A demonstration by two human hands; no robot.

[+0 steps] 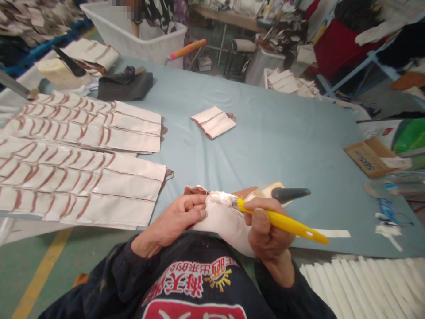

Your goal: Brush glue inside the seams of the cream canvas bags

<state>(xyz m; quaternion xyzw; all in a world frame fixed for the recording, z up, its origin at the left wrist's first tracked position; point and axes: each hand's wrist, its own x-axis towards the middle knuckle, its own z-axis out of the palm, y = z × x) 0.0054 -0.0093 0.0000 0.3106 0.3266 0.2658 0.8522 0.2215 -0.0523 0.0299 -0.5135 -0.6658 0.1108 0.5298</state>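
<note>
My right hand (270, 228) grips a paint brush (285, 223) by its yellow handle. The bristle end is smeared with white paste (222, 198) and touches the edge of a white leather-like piece (226, 223). That piece hangs over the table's near edge in front of my apron. My left hand (175, 217) pinches its left side, fingers on top, beside a brown ruffled edge (195, 189). Just beyond my right hand lies a pale block-like item with a dark tapered handle (290, 194) on it; its kind is unclear.
Stacks of white pieces with brown edges (133, 186) cover the left of the blue table (272, 146). One folded white piece (214, 122) lies mid-table. A cardboard box (370, 157) sits at right, white rolls (368, 288) at lower right. Behind a white bin (136, 44) stands another person.
</note>
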